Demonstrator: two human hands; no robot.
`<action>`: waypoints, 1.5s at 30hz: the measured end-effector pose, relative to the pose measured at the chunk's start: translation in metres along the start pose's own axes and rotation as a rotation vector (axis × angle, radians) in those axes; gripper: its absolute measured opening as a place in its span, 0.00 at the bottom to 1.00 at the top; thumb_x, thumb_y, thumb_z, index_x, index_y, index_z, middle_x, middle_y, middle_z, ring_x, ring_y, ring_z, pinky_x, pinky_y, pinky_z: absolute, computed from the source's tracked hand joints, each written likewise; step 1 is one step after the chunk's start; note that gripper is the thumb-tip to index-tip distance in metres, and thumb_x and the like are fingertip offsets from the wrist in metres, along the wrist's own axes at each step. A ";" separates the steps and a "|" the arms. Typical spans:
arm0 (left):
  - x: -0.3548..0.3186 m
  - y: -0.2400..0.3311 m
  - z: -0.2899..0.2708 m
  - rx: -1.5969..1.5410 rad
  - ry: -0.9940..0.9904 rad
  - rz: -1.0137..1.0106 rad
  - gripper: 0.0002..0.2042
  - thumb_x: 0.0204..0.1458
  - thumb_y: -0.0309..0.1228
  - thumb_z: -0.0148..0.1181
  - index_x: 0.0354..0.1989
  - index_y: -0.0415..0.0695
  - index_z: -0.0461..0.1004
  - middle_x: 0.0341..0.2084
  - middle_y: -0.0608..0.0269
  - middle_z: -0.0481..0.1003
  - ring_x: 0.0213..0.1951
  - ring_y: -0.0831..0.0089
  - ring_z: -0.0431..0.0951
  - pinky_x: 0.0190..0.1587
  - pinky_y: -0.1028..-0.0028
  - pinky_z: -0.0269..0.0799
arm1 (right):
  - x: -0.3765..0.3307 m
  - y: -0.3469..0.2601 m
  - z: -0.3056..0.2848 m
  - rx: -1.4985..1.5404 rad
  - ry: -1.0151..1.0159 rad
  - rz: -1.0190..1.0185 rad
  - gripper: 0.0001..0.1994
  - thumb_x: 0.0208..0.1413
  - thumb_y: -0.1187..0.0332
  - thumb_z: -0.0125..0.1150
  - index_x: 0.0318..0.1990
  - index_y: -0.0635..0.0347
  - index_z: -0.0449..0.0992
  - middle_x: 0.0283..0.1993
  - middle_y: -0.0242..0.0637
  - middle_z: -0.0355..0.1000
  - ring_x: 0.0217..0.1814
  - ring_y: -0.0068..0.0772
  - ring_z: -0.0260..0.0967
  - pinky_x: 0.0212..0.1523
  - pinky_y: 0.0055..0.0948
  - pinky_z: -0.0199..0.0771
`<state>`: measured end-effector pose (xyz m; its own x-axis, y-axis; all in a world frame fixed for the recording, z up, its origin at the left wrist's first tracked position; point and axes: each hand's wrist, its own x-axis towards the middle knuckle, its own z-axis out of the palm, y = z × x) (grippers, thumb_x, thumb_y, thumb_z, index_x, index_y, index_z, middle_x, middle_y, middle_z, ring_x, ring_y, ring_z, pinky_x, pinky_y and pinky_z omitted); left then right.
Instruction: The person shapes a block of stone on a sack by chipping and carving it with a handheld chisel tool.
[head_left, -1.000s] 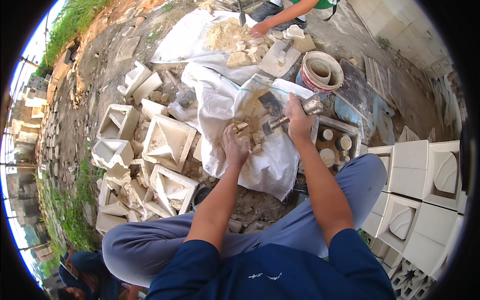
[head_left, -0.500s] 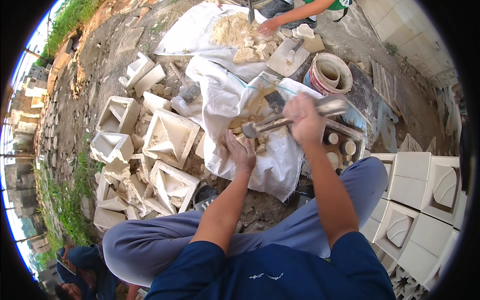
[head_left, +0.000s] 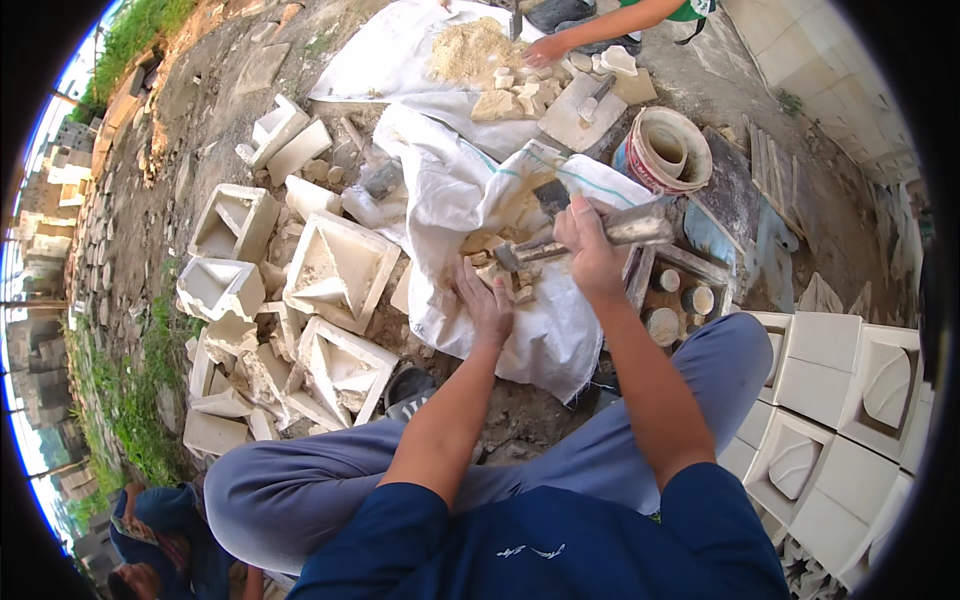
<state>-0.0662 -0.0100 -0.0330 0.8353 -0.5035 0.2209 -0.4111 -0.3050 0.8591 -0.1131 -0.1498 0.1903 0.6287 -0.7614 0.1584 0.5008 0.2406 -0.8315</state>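
My right hand [head_left: 592, 250] is wrapped round the handle of a hammer [head_left: 635, 226], whose metal head points left. That head hangs just over several pale stone chunks [head_left: 522, 278] in the middle of a white woven sack [head_left: 545, 345]. Beside these chunks, my left hand [head_left: 487, 308] lies flat with its fingers stretched out and thumb apart, fingertips touching or close to the pieces. A dark flat block [head_left: 551, 197] rests on the sack beyond the hammer. Whether the hammer head touches a chunk, I cannot tell.
Hollow cream blocks [head_left: 340, 270], some broken, are heaped on the left. A bucket [head_left: 662, 150] stands at the far right, and stacked blocks [head_left: 822, 370] at the right. Across from me, another person's arm [head_left: 600, 28] reaches over rubble [head_left: 472, 55] on a white sheet.
My right hand has shifted slightly left and down with the hammer, and its motion blur is gone. My left hand stays almost in place beside the chunks.
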 end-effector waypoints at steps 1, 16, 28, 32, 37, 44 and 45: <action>0.001 -0.005 -0.003 0.036 -0.001 0.014 0.31 0.63 0.36 0.47 0.70 0.31 0.47 0.70 0.35 0.47 0.71 0.39 0.46 0.72 0.49 0.40 | 0.002 0.009 0.007 -0.046 -0.020 0.002 0.19 0.67 0.71 0.52 0.20 0.54 0.61 0.16 0.21 0.49 0.15 0.16 0.41 0.20 0.25 0.42; 0.002 -0.008 -0.006 0.081 0.008 0.067 0.32 0.58 0.33 0.55 0.68 0.31 0.52 0.69 0.35 0.51 0.70 0.39 0.49 0.72 0.49 0.44 | 0.019 0.015 0.011 -0.096 0.066 0.026 0.20 0.68 0.69 0.51 0.20 0.54 0.59 0.15 0.23 0.47 0.15 0.18 0.41 0.19 0.26 0.41; 0.001 -0.005 -0.002 0.060 -0.004 0.107 0.32 0.58 0.35 0.55 0.66 0.31 0.53 0.68 0.35 0.52 0.70 0.38 0.50 0.72 0.48 0.44 | 0.019 0.005 0.000 -0.136 0.169 -0.052 0.19 0.68 0.67 0.53 0.22 0.51 0.62 0.15 0.20 0.50 0.15 0.16 0.43 0.18 0.24 0.42; 0.003 -0.011 -0.006 0.086 0.012 0.074 0.32 0.57 0.36 0.56 0.66 0.31 0.54 0.67 0.35 0.54 0.70 0.39 0.51 0.72 0.48 0.44 | 0.025 0.017 0.006 -0.092 0.085 -0.020 0.21 0.69 0.67 0.52 0.19 0.52 0.59 0.14 0.21 0.50 0.14 0.18 0.42 0.18 0.26 0.42; -0.003 -0.016 -0.015 0.071 -0.021 0.075 0.32 0.56 0.34 0.57 0.66 0.33 0.55 0.68 0.37 0.53 0.70 0.40 0.50 0.72 0.49 0.45 | 0.030 -0.038 0.030 -0.048 -0.006 -0.063 0.22 0.69 0.68 0.51 0.18 0.51 0.58 0.14 0.23 0.48 0.14 0.19 0.42 0.19 0.27 0.43; -0.002 -0.008 -0.009 0.072 -0.028 0.090 0.31 0.55 0.32 0.57 0.65 0.34 0.55 0.68 0.38 0.54 0.70 0.40 0.51 0.72 0.50 0.46 | 0.021 0.037 0.005 -0.176 0.169 -0.024 0.19 0.67 0.70 0.55 0.20 0.53 0.63 0.15 0.21 0.53 0.14 0.15 0.43 0.18 0.25 0.41; -0.003 -0.012 -0.016 0.037 -0.046 0.032 0.31 0.55 0.34 0.58 0.65 0.34 0.56 0.68 0.38 0.54 0.69 0.40 0.52 0.72 0.51 0.47 | 0.020 0.038 0.008 -0.144 0.086 -0.010 0.20 0.66 0.70 0.55 0.19 0.52 0.62 0.15 0.20 0.53 0.14 0.15 0.43 0.17 0.25 0.41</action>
<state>-0.0580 0.0087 -0.0365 0.8042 -0.5496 0.2262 -0.4512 -0.3169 0.8342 -0.0765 -0.1513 0.1664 0.5676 -0.8137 0.1255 0.4125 0.1491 -0.8987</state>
